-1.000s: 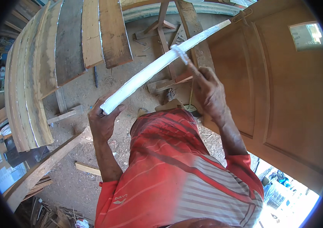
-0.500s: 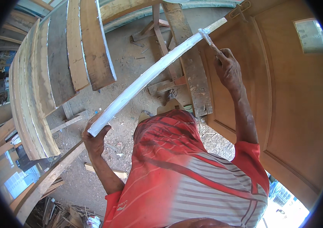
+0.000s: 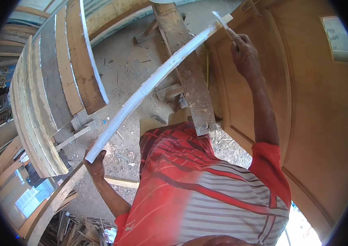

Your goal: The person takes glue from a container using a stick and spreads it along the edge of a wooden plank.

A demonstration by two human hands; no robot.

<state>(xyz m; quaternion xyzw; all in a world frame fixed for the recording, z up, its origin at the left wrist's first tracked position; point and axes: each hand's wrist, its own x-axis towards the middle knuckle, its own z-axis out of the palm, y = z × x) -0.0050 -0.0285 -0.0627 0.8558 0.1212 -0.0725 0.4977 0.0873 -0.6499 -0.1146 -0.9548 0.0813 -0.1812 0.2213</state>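
**White strip held at both ends**

From the head view I see the left hand point(image 3: 96, 162) curled tight round the near end of a long white-painted wooden strip point(image 3: 149, 84), which slants up across the dusty ground to the far end. There the right hand point(image 3: 243, 51) has its fingers pressed together on a thin pale blade point(image 3: 220, 18), perhaps a scraper, touching the strip's tip. A weathered plank point(image 3: 188, 74) passes beneath, a brown panelled door point(image 3: 305, 123) stands right, stacked boards point(image 3: 59, 82) left

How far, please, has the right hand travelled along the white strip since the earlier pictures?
Yes, it has moved. The right hand slid from around the middle of the white strip up to its far end, beside the wooden door.
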